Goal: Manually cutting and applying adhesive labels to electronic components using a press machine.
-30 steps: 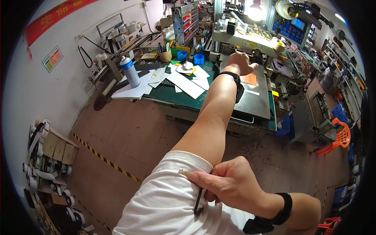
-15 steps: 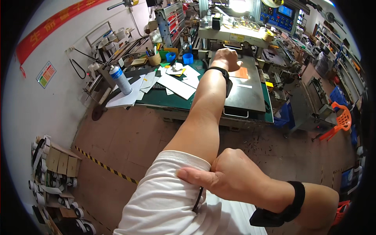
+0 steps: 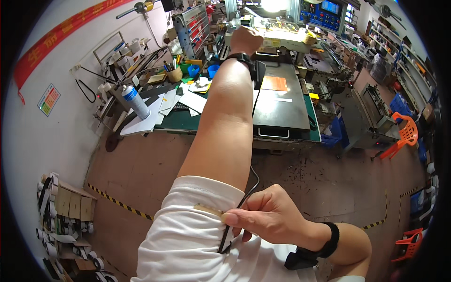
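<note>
My left arm stretches forward over the bench. At its end my left hand (image 3: 246, 41) is closed in a fist, back up, its fingertips hidden. A black wrist strap with a small box (image 3: 257, 73) sits on that wrist. My right hand (image 3: 263, 215) pinches the end of a narrow tan strip (image 3: 209, 209), tape by its look, lying across the white sleeve (image 3: 188, 230) on my left upper arm. A thin black cable (image 3: 254, 184) hangs beside that arm and passes by the right fingertips. Another black strap with a box (image 3: 300, 258) is round my right wrist.
Ahead, a green bench (image 3: 188, 123) bears a metal plate (image 3: 282, 113) with an orange sheet (image 3: 274, 83), papers, a spray can (image 3: 135, 101) and a pen holder (image 3: 174, 74). An orange chair (image 3: 405, 130) stands right. Tape rolls fill a rack (image 3: 70, 202) at lower left.
My left arm has swung up and left. My right hand has turned from a pointing thumb on the sleeve to a pinch on the tan strip, now visible. The cable shows at greater length.
</note>
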Demonstrator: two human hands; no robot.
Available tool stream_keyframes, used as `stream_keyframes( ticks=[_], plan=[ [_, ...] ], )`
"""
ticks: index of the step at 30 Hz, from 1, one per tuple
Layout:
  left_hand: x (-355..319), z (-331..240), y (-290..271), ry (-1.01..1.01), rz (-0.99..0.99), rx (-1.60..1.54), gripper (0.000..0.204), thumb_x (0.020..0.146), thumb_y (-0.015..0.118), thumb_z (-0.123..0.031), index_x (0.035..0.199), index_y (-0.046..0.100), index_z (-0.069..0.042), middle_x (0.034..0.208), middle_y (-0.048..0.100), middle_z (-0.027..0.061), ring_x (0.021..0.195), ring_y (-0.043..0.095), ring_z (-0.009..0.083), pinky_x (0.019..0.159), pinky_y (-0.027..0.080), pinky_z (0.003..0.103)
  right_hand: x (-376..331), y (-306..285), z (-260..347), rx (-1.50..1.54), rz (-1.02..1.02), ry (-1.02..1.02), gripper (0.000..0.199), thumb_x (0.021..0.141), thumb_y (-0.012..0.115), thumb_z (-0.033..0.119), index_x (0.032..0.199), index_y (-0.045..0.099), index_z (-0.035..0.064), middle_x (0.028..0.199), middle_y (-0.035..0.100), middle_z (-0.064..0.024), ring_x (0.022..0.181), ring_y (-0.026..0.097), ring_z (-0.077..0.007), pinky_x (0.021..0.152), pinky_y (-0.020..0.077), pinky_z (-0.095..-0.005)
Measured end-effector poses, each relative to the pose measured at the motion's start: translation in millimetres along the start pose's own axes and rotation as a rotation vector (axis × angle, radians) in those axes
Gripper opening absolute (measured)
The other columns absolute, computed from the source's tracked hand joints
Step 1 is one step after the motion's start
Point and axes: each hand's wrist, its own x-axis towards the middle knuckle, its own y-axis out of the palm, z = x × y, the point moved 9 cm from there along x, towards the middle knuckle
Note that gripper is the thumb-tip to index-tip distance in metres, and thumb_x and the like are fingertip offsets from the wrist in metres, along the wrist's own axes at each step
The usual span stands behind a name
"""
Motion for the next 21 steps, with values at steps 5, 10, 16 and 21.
stream_keyframes(
  ticks=[5, 10, 16, 21],
  plan=[
    [21, 39, -19, -0.312, -0.304, -0.580, 0.041, 0.085, 0.066, -0.039, 0.062, 0.071, -0.005, 0.064, 0.069, 0.0131, 0.055, 0.065, 0.0264, 0.057, 0.052, 0.041, 0, -3, -9, 0.044, 0.100, -0.061, 0.038, 0.093, 0.071, 0.035, 0.081, 0.075, -0.0008, 0.067, 0.068, -0.0046, 0.058, 0.062, -0.0084, 0.052, 0.0514, -0.0230],
    [33, 38, -17, -0.498, -0.259, -1.050, 0.040, 0.091, 0.059, -0.035, 0.067, 0.065, -0.003, 0.062, 0.067, 0.0106, 0.052, 0.061, 0.0233, 0.051, 0.049, 0.037, 11, 3, -31, 0.268, 0.251, -0.076, 0.037, 0.094, 0.070, 0.033, 0.079, 0.074, -0.0004, 0.069, 0.069, -0.0069, 0.060, 0.063, -0.0111, 0.053, 0.0515, -0.0247],
    [28, 31, -10, -0.549, -0.190, -1.267, 0.037, 0.091, 0.056, -0.032, 0.064, 0.059, -0.006, 0.060, 0.064, 0.0088, 0.053, 0.060, 0.0231, 0.047, 0.045, 0.035, 25, 21, -53, 0.526, 0.538, -0.155, 0.031, 0.097, 0.064, 0.025, 0.083, 0.073, -0.0017, 0.074, 0.070, -0.0111, 0.064, 0.065, -0.0165, 0.053, 0.0522, -0.0282],
    [29, 30, -2, -0.482, -0.160, -1.254, 0.036, 0.092, 0.056, -0.031, 0.065, 0.058, -0.007, 0.060, 0.064, 0.0087, 0.052, 0.059, 0.0224, 0.046, 0.045, 0.035, 57, 40, -74, 0.354, 0.532, -0.212, 0.023, 0.093, 0.061, 0.018, 0.087, 0.072, -0.0015, 0.077, 0.069, -0.0122, 0.063, 0.065, -0.0177, 0.053, 0.0526, -0.0292]
  ],
)
